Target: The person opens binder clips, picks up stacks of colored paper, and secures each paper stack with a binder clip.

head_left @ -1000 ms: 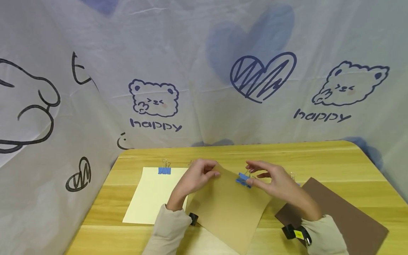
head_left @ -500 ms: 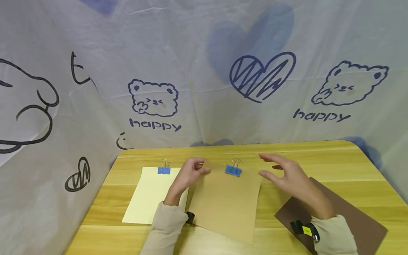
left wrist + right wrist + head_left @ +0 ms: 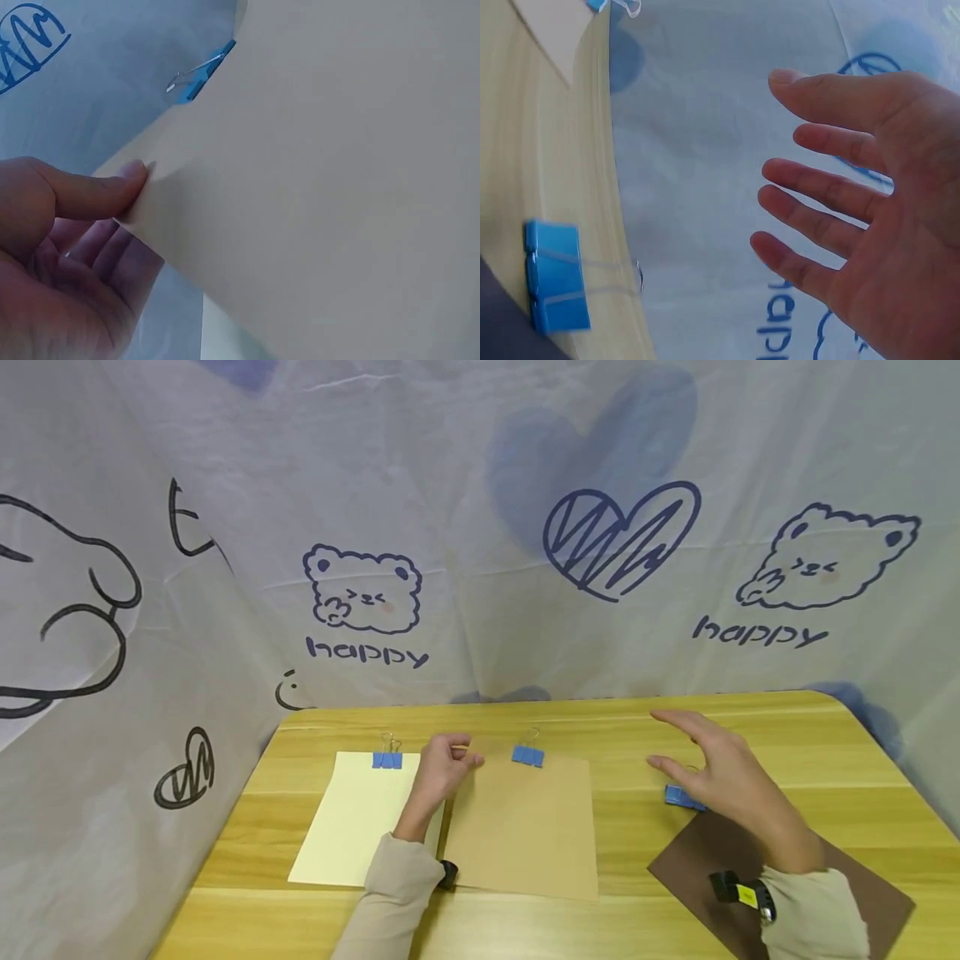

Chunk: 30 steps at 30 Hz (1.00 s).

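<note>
A tan sheet of paper [image 3: 525, 827] has a blue binder clip [image 3: 528, 756] on its far edge. The far left corner of that sheet is pinched between thumb and fingers of my left hand [image 3: 442, 772], as the left wrist view shows close up. My right hand [image 3: 723, 768] is held in the air to the right of the sheet, fingers spread apart from the thumb, nothing in it. Just below it on the table lies another blue binder clip [image 3: 684, 797], its handles partly hidden by the hand in the head view but seen in the right wrist view.
Left of the tan sheet lies a pale yellow sheet [image 3: 352, 827] with a blue binder clip [image 3: 387, 760] on its far edge. A dark brown sheet [image 3: 693, 864] lies slanted under my right forearm. A printed cloth [image 3: 480, 543] hangs behind the wooden table [image 3: 622, 927].
My right hand has let go of the binder clip, now on the tan sheet, and moved right. The left hand has shifted left with the sheet, which has straightened and come down.
</note>
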Available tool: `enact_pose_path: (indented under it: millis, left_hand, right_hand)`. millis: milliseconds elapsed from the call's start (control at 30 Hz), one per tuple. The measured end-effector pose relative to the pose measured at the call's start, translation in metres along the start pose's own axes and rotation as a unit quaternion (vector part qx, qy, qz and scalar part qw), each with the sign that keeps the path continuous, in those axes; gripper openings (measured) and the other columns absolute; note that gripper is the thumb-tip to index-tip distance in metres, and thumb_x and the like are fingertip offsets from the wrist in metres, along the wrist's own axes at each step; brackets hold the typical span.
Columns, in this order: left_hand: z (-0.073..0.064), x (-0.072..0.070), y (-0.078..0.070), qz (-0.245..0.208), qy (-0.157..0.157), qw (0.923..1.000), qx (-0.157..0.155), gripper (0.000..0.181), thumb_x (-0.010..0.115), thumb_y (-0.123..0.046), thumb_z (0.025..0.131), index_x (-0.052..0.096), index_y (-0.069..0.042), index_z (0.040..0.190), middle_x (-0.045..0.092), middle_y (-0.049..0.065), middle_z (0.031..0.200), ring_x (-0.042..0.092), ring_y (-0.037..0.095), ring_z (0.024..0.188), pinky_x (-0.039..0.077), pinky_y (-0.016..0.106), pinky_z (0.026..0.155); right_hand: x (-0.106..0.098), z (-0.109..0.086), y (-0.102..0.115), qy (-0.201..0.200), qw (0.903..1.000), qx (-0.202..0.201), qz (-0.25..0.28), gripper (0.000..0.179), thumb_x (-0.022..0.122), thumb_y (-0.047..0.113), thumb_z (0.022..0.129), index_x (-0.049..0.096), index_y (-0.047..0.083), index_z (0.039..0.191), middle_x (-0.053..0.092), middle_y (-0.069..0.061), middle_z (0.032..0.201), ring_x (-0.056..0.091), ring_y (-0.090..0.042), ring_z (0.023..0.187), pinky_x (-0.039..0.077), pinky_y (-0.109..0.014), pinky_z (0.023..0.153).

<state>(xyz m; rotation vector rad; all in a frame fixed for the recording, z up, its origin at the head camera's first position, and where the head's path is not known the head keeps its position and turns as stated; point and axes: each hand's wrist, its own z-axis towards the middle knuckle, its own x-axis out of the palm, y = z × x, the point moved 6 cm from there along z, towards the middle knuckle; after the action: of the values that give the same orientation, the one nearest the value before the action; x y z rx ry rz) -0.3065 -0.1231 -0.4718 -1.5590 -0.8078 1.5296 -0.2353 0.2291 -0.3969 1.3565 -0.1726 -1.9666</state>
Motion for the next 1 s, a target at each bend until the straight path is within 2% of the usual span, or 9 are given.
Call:
enact_pose_path:
  millis: [200,333,467,567,633,700,800,867,1000]
  left_hand:
    - [-0.001,-0.005,-0.003,0.069,-0.048,0.9965,0.003,0.039,0.077,0.001,0.088,0.068,0.009,0.125,0.073,0.023,0.109,0.073,0.033,0.095,0.06,0.043,0.077]
    - [-0.002,-0.007,-0.006,0.124,-0.083,0.9889,0.005,0.038,0.082,0.004,0.081,0.074,0.001,0.118,0.072,0.016,0.095,0.063,0.021,0.074,0.052,0.033,0.061]
    - [-0.002,-0.005,-0.006,0.151,-0.08,0.9852,0.004,0.047,0.07,0.016,0.078,0.073,-0.002,0.122,0.071,0.019,0.101,0.042,0.013,0.055,0.033,0.025,0.047]
    - [-0.001,-0.002,-0.003,0.17,-0.059,0.9836,0.007,0.056,0.057,0.023,0.076,0.069,0.002,0.126,0.069,0.026,0.115,0.038,0.015,0.052,0.028,0.023,0.044]
    - [-0.001,0.0,-0.002,0.191,-0.044,0.9806,0.011,0.057,0.055,0.026,0.076,0.068,0.004,0.127,0.066,0.028,0.121,0.051,0.02,0.062,0.034,0.024,0.047]
    - [0.0,0.002,0.0,0.21,-0.032,0.9771,0.011,0.057,0.056,0.026,0.076,0.067,0.006,0.127,0.064,0.029,0.125,0.063,0.03,0.084,0.047,0.029,0.057]
    - [0.0,0.004,0.001,0.231,-0.017,0.9728,0.004,0.056,0.059,0.027,0.076,0.065,0.008,0.129,0.061,0.029,0.126,0.059,0.041,0.115,0.055,0.04,0.081]
    - [0.001,0.005,0.002,0.239,-0.008,0.9711,-0.004,0.057,0.059,0.026,0.077,0.063,0.008,0.131,0.06,0.028,0.127,0.057,0.042,0.119,0.054,0.043,0.089]
    - [0.0,0.006,0.003,0.251,0.008,0.9679,-0.016,0.058,0.06,0.025,0.079,0.06,0.008,0.135,0.056,0.029,0.129,0.055,0.039,0.118,0.053,0.04,0.087]
  right_hand:
    - [-0.006,-0.007,-0.021,0.019,0.9993,0.031,-0.011,0.064,0.082,0.021,0.09,0.055,0.002,0.144,0.057,-0.024,0.142,0.05,-0.049,0.13,0.043,-0.069,0.098]
    - [-0.008,-0.01,-0.031,0.016,0.999,0.033,-0.023,0.067,0.084,0.021,0.088,0.054,0.0,0.144,0.057,-0.026,0.141,0.049,-0.051,0.129,0.041,-0.07,0.098]
    - [-0.008,-0.012,-0.038,0.012,0.999,0.033,-0.029,0.067,0.085,0.02,0.086,0.055,-0.002,0.142,0.057,-0.028,0.139,0.05,-0.052,0.127,0.041,-0.07,0.097]
    - [-0.007,-0.013,-0.042,0.016,0.9987,0.036,-0.032,0.066,0.085,0.02,0.085,0.056,-0.004,0.14,0.057,-0.029,0.138,0.05,-0.053,0.126,0.042,-0.07,0.097]
    - [-0.006,-0.014,-0.044,0.022,0.9984,0.041,-0.032,0.066,0.085,0.021,0.086,0.056,-0.004,0.14,0.057,-0.03,0.138,0.05,-0.053,0.126,0.042,-0.07,0.097]
    - [-0.004,-0.015,-0.046,0.025,0.9982,0.044,-0.032,0.066,0.084,0.021,0.086,0.056,-0.004,0.14,0.057,-0.03,0.138,0.05,-0.054,0.126,0.042,-0.07,0.097]
    - [-0.003,-0.016,-0.048,0.031,0.998,0.047,-0.03,0.065,0.084,0.02,0.087,0.056,-0.005,0.14,0.056,-0.031,0.138,0.05,-0.054,0.126,0.041,-0.07,0.097]
    - [-0.002,-0.016,-0.05,0.038,0.9976,0.049,-0.031,0.065,0.084,0.02,0.087,0.055,-0.006,0.139,0.056,-0.031,0.137,0.05,-0.054,0.126,0.041,-0.07,0.098]
    - [0.003,-0.016,-0.056,0.07,0.9946,0.069,-0.032,0.063,0.08,0.022,0.09,0.054,-0.007,0.14,0.055,-0.033,0.138,0.048,-0.056,0.127,0.04,-0.07,0.099]
